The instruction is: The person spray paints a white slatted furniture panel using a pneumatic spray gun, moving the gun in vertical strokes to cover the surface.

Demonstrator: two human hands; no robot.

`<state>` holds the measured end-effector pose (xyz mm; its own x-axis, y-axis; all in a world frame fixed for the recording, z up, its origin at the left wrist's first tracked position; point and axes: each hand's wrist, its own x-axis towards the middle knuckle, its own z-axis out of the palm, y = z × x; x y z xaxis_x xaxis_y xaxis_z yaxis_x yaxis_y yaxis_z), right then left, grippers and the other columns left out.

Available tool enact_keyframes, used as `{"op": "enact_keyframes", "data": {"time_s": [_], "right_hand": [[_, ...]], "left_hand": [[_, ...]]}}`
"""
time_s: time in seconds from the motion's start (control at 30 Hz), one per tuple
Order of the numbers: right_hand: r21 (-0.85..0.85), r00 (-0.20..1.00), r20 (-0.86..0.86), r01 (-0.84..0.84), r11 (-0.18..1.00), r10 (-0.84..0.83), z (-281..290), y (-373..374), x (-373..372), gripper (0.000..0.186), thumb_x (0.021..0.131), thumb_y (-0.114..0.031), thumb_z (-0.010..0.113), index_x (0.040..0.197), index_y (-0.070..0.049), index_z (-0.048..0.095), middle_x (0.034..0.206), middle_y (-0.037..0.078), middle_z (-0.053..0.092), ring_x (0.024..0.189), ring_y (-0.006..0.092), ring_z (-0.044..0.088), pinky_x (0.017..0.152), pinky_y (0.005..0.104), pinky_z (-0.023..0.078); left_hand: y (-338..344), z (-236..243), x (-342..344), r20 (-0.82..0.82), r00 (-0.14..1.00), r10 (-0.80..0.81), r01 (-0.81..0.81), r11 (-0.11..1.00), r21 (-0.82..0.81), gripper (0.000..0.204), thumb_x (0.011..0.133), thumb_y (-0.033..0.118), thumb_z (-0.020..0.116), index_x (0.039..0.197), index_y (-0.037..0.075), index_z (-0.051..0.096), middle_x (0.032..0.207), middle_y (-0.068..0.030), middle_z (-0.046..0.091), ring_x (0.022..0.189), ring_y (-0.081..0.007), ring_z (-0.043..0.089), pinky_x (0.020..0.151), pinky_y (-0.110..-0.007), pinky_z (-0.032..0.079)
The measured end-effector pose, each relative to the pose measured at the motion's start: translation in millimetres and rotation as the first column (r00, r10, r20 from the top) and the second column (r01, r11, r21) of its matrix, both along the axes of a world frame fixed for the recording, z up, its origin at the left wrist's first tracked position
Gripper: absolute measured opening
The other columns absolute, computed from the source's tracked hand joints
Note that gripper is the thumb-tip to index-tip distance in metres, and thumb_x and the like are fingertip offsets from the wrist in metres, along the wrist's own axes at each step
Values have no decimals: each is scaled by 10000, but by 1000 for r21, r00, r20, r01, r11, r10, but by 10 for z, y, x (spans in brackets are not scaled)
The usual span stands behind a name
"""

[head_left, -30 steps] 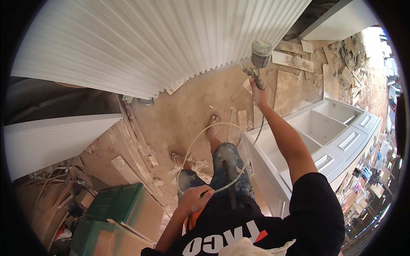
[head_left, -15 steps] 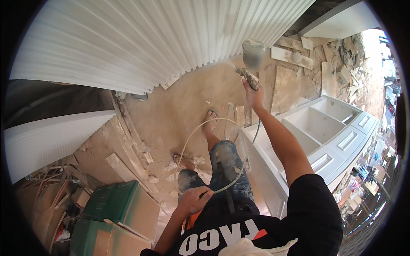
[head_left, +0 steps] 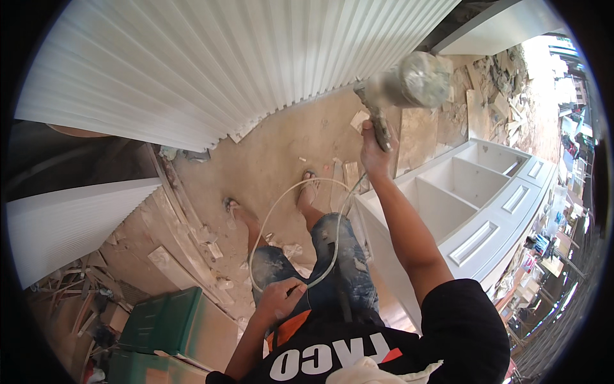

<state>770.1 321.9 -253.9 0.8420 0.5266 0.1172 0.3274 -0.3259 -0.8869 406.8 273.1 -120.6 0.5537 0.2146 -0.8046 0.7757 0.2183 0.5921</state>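
Note:
My right hand (head_left: 377, 150) is wrapped round the handle of a paint-crusted spray gun (head_left: 376, 118), held out ahead of me near the lower edge of a large white fluted panel (head_left: 211, 57). The gun's cup (head_left: 423, 80), smeared grey and partly blurred, sticks out to the right. A thin pale hose (head_left: 255, 253) runs from the gun and loops in front of my legs. Close to my lap, my left hand (head_left: 281, 299) is closed on the hose, its fingers curled. Part of the hose there is hidden by the hand.
A white cabinet frame (head_left: 441, 185) with open compartments stands close on my right. At the lower left are green-topped boxes (head_left: 157, 320) and a second fluted panel (head_left: 77, 217). Wood strips (head_left: 185, 211) lie along the floor; scraps (head_left: 505, 89) are piled at the far right.
The spray gun has swung, its cup now further right and larger in view. My right hand has drawn slightly nearer. My left foot has stepped forward and left, and the hose loop has shifted left.

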Motion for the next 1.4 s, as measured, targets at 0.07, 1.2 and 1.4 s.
{"op": "enact_keyframes", "data": {"time_s": [0.07, 1.2, 1.4], "right_hand": [[-118, 995, -78, 50, 992, -59, -444, -9, -159, 236, 891, -237, 737, 954, -20, 668, 716, 92, 616, 644, 172, 562, 646, 332, 465], [13, 990, -59, 128, 992, -127, -754, -62, -965, 238, 905, -241, 719, 890, -14, 653, 695, 74, 600, 621, 153, 533, 599, 314, 442], [-321, 948, -166, 210, 924, -273, -1874, -158, -1105, 319, 873, -313, 750, 888, 0, 688, 705, 131, 649, 636, 193, 594, 644, 357, 467]], "left_hand": [[7, -237, -161, 26, 1000, -2, 2, 1000, -1, 302, 946, 325, 583, 1008, 50, 691, 868, -155, 694, 809, -342, 674, 722, -398, 509], [406, -660, -927, -77, 987, -139, 131, 987, -96, 322, 946, 359, 579, 1003, 67, 704, 886, -155, 707, 833, -358, 681, 735, -429, 519], [209, -922, -1039, -69, 993, -92, 81, 987, -139, 319, 931, 342, 603, 998, 46, 703, 865, -146, 693, 787, -315, 671, 716, -380, 506]]}}
